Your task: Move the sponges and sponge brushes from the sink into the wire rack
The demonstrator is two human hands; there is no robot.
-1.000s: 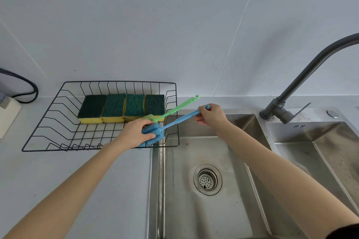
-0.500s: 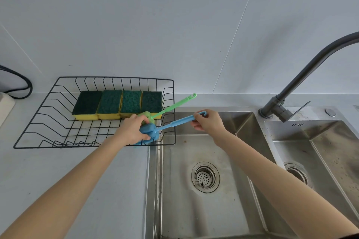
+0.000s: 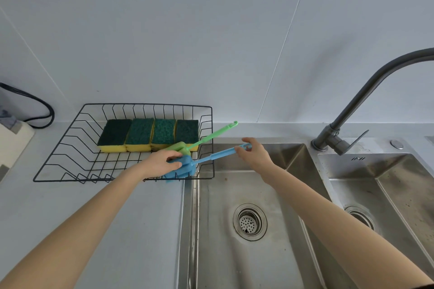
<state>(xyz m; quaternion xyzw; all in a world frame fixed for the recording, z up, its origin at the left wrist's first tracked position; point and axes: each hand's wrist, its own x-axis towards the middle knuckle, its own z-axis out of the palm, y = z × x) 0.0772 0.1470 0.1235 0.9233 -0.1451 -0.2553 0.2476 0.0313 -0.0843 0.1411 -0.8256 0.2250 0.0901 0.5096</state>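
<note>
A black wire rack (image 3: 70, 148) stands on the counter left of the sink (image 3: 234, 253). Several yellow sponges with green tops (image 3: 150, 136) line its back. A green sponge brush (image 3: 211, 135) lies in the rack's right end, its handle sticking out over the rim. My left hand (image 3: 162, 163) grips the blue sponge brush (image 3: 211, 157) by its foam head at the rack's front right corner. My right hand (image 3: 254, 152) pinches the far tip of the blue handle above the sink's back edge.
A dark grey faucet (image 3: 352, 115) rises at the right between two steel basins, each with a drain (image 3: 249, 221). A black cable (image 3: 40, 105) and a white object sit at the far left. The tiled wall stands close behind the rack.
The blue brush's head has sunk lower at the rack's front right corner, with both hands still on it. The view shifted slightly.
</note>
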